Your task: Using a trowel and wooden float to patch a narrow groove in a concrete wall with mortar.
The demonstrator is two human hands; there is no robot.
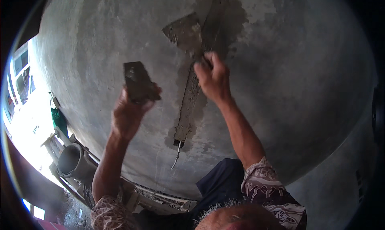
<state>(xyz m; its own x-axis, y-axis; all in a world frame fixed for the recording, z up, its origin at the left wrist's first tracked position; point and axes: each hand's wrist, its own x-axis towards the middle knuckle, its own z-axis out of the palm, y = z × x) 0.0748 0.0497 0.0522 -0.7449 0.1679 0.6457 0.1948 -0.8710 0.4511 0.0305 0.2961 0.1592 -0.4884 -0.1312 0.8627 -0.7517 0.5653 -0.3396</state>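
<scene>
My right hand (215,78) is closed round the handle of a wide putty knife (184,33). Its flared, mortar-smeared blade points up and left, beside the top of a damp mortar strip (188,103) on the grey wall. Lower and to the left, my left hand (130,113) grips a dark, roughly rectangular flat piece (137,79) with a wet-looking face; its exact kind I cannot make out. At the strip's lower end a pale cable (176,156) hangs out of a small dark opening (177,142).
The grey wall (288,69) fills most of the view, with darker wet patches round the strip. At the lower left a grey bucket (70,160) stands by a frame of bars. Rubble (76,214) lies on the floor near a bright opening. A green item (59,120) hangs beside the wall.
</scene>
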